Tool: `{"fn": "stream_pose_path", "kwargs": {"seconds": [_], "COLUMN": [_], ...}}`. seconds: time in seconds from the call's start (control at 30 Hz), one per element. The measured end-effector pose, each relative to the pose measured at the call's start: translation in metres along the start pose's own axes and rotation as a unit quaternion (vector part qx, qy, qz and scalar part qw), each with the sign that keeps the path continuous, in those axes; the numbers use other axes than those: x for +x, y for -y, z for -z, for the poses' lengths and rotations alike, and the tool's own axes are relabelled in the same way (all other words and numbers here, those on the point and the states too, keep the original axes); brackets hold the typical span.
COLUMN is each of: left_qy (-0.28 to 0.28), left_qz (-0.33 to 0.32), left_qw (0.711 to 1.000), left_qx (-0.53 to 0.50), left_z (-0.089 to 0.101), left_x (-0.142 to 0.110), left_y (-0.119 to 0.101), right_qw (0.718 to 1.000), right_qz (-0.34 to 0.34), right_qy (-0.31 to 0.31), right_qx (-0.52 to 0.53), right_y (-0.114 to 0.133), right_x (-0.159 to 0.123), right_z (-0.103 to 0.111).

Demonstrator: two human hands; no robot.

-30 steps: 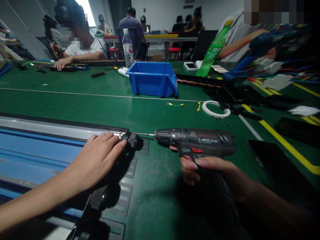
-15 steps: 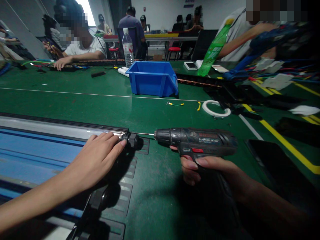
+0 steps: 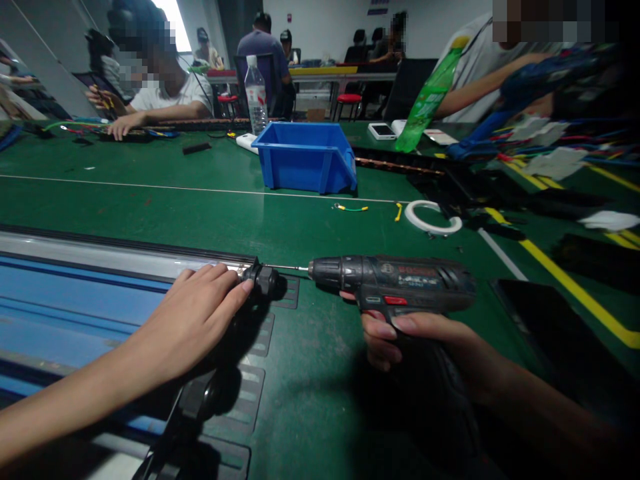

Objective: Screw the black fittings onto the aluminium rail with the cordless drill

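My right hand (image 3: 405,333) is wrapped around the handle of a black cordless drill (image 3: 400,283), its index finger by the trigger. A long thin bit (image 3: 287,267) runs left from the chuck to the end of a long blue and silver metal housing (image 3: 90,293). Over that end my left hand (image 3: 200,313) lies with fingers curled across the silver edge, gripping it. Its thumb presses beside a black cable gland (image 3: 265,280). A second black cable gland (image 3: 200,393) sits nearer on the same end. The bit's tip is hidden near my left fingertips.
Beyond the hands stands a blue bin (image 3: 305,160). Around it are a clear bottle (image 3: 255,100), a tilted green bottle (image 3: 430,97), a white tape ring (image 3: 433,218) and a green-yellow wire (image 3: 351,208). Slotted black tabs (image 3: 245,397) stick out near the housing. Co-workers sit across the table.
The drill and both my hands hold the same position. Across the table at right, a co-worker's arm has shifted slightly.
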State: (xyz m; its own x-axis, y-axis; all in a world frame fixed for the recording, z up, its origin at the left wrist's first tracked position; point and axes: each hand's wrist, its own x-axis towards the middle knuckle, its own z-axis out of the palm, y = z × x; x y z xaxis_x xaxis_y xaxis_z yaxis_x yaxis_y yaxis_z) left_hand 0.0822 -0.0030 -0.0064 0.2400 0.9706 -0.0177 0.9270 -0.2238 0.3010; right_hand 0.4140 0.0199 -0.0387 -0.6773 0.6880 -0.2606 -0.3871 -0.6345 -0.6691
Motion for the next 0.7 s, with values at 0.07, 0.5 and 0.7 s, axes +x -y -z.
{"fn": "stream_pose_path", "kwargs": {"seconds": [0.07,0.5,0.7], "left_qy": [-0.003,0.002,0.010], "left_qz": [-0.003,0.010,0.011], "left_qw": [1.000,1.000,1.000], "left_qx": [0.000,0.004,0.005], "left_z": [-0.0004,0.0031,0.0039], "left_x": [-0.0004,0.0015,0.0015], "left_y": [-0.0001,-0.0044,-0.0060], "right_qw": [1.000,1.000,0.999], "right_qz": [0.000,-0.007,-0.024], "right_qy": [0.001,-0.009,-0.028], "right_qx": [-0.002,-0.013,-0.017], "right_y": [0.0000,0.0020,0.0051], "right_x": [0.0000,0.0002,0.0018], "right_z": [0.0001,-0.0025,-0.0065]}}
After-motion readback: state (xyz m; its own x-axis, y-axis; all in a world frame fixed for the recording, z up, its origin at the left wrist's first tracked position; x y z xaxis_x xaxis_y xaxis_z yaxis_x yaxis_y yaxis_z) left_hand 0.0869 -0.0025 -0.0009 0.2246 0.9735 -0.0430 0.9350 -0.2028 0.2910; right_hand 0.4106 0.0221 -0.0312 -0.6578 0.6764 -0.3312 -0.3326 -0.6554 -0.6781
